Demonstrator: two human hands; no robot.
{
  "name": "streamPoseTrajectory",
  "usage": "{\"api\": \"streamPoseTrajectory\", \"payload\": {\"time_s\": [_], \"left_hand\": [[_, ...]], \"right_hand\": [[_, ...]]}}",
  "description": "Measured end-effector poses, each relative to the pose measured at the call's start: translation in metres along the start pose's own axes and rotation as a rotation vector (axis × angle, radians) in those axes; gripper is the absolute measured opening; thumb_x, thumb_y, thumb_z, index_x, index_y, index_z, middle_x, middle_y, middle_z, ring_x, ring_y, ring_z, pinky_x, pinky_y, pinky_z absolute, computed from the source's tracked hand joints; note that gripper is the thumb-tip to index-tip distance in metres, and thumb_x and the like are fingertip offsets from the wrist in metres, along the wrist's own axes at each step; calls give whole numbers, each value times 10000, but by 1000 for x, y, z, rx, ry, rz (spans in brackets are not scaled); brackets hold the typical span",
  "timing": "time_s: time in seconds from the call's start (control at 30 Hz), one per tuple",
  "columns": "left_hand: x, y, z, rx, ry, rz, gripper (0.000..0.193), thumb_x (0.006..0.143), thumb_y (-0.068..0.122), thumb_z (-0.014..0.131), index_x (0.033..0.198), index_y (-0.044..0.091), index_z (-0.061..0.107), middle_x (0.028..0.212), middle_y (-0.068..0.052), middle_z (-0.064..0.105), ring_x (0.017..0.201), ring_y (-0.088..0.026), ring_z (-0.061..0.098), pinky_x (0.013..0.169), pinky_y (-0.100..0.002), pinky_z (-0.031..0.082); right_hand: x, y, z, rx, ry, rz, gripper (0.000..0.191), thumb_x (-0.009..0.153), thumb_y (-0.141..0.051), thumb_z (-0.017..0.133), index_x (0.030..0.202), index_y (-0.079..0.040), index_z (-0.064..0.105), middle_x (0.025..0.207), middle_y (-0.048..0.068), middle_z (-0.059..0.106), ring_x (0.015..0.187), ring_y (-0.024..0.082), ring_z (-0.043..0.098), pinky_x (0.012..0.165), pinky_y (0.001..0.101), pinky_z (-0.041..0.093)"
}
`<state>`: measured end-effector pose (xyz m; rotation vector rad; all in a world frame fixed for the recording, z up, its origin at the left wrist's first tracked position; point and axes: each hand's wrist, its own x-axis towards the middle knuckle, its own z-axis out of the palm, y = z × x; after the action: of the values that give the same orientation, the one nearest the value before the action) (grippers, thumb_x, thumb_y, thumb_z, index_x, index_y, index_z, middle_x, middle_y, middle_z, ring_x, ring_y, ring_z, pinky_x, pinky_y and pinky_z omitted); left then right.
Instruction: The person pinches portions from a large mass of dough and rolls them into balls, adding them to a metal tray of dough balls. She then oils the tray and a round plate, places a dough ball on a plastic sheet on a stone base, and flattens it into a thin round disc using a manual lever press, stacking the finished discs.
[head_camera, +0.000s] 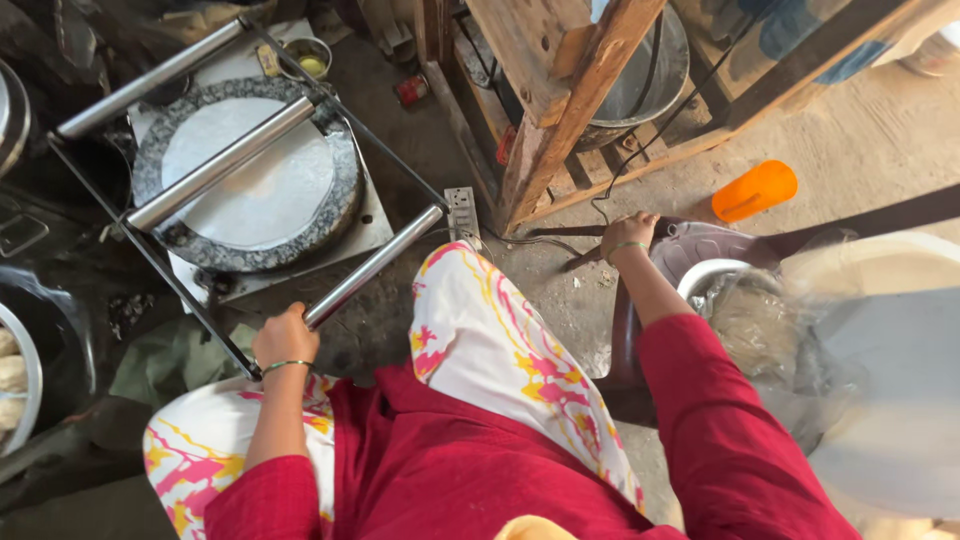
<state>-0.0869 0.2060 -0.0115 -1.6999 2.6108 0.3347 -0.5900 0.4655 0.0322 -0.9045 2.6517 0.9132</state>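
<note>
Our left hand (284, 338) grips the roller (372, 266) of the press, over the flat dough (250, 172) on its round plate. Our right hand (630, 232) holds the chair (700, 245) edge; an orange cup (754, 190) lies near, and wooden beams (560, 110) stand between.

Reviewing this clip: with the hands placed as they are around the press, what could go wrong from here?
1. The left hand grips the metal handle bar near its end; it might slip off.
2. The thin white dough disc lies under the roller bar and could tear or stick.
3. The right hand reaches sideways by a black cable, which it may snag.
</note>
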Motion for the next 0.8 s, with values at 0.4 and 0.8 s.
{"api": "streamPoseTrajectory", "payload": {"time_s": [0.4,0.8], "left_hand": [[6,11,11,-7,-69,-79,284,849,233,758,1129,193,745,930,-218,745,915,-422,722,797,-514,585],[7,8,12,-39,-118,-78,305,810,214,766,1115,210,753,975,-206,750,954,-408,721,826,-500,588]], "right_hand": [[37,-7,2,-136,59,73,401,1024,-320,509,1296,-95,698,1339,123,659,1257,328,551,981,506,433],[-22,-49,10,397,-130,-126,366,984,-175,517,1293,-202,709,1258,136,710,1168,335,690,952,453,554]]}}
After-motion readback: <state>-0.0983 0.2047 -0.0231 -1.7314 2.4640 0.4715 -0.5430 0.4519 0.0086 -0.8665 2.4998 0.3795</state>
